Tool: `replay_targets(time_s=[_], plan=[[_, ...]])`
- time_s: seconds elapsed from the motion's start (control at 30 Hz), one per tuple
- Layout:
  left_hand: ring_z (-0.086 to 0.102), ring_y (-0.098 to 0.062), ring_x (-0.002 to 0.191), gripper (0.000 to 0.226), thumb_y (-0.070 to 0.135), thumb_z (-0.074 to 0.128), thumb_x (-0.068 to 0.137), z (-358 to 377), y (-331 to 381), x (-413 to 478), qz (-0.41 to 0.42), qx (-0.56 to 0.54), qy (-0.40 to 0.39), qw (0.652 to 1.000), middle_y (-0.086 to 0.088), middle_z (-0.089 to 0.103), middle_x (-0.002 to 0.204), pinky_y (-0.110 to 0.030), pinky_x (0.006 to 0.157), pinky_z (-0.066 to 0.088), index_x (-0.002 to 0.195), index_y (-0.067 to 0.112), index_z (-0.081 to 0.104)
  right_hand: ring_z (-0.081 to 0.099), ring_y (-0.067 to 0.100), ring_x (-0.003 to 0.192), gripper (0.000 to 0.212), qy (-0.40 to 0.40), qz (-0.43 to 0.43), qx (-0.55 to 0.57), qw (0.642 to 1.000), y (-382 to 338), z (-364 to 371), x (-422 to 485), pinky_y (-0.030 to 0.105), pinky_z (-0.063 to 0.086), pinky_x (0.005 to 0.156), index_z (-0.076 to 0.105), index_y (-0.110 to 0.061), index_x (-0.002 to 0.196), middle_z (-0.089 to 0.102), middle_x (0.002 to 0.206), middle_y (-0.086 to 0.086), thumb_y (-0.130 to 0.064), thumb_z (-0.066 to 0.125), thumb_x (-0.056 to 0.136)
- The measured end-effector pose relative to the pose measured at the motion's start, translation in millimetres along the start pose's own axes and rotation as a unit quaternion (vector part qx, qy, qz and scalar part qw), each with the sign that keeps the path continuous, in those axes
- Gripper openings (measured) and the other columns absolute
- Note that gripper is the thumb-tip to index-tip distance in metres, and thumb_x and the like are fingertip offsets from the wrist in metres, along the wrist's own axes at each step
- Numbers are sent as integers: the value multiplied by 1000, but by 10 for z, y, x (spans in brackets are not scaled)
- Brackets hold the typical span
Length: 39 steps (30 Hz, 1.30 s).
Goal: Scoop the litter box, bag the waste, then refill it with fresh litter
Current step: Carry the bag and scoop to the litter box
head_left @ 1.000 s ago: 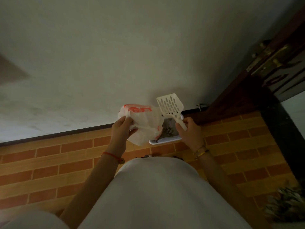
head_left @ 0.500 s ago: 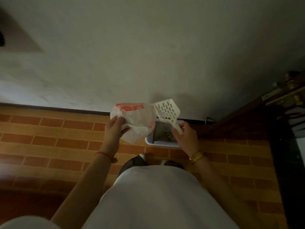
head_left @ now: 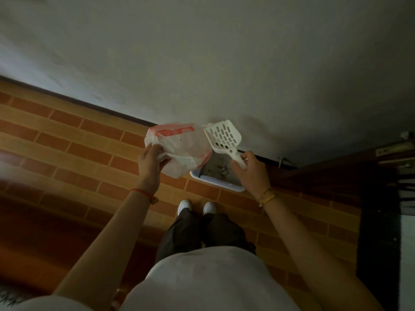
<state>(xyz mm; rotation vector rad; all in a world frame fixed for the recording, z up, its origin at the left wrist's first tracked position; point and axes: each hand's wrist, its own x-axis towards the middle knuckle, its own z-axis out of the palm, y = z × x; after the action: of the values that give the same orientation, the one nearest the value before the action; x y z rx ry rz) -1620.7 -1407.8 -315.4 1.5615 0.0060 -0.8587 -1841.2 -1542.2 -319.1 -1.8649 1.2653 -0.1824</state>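
Head view: left hand grips white plastic bag; right hand grips slotted litter scoop handle, above litter box on floor.

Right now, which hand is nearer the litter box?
Right. The right hand, gripping the scoop by its handle, overlaps the right end of the litter box in view; the left hand, holding the bag, is off to its left.

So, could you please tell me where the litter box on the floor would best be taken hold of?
Probably by the pale near rim of the litter box, reached from above on the side of the shoes: that lip juts out and shows bare. Its far side lies close to the wall, and the plastic bag in the left hand hides its left end.
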Motion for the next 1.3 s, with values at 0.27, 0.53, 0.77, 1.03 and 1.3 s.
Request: replay_targets(time_s=[0.27,0.53,0.77,1.03,1.3], plan=[[69,-18,86,21,16,46,98,-144,-786,761,-41,-63,54,996,-5,70,95,-28,70,57,98,13,66,54,13,67,25,-8,-20,-22,1000,587,668,712,13,32,49,56,-4,102,58,80,1,-25,62,90],[68,-19,87,26,20,46,96,-389,-1972,1936,-37,-120,74,989,-8,67,107,-30,72,56,113,9,62,49,4,60,18,-25,-28,-24,999,1362,1809,1537,19,31,49,48,-14,92,51,68,-9,-27,60,91],[63,-15,75,18,17,46,95,-620,-3148,2887,-43,-176,100,978,-2,66,85,-31,75,50,90,14,63,50,8,59,20,-51,-63,-65,995,2136,2803,2242,21,31,45,50,-14,93,56,71,-3,-32,58,91],[59,-18,75,19,14,49,91,-713,-4566,3917,-59,-242,103,963,-2,63,76,-34,77,49,79,12,64,57,12,61,21,-88,-105,-104,985,3035,3782,3177,23,39,47,53,-17,93,60,73,-2,-36,59,90],[58,-26,91,32,17,57,79,-981,-5426,4443,-72,-337,125,930,-11,59,99,-37,83,47,107,3,59,60,12,58,23,-93,-172,-114,974,3620,4338,3604,24,45,46,52,-16,95,62,71,-1,-38,57,90]])
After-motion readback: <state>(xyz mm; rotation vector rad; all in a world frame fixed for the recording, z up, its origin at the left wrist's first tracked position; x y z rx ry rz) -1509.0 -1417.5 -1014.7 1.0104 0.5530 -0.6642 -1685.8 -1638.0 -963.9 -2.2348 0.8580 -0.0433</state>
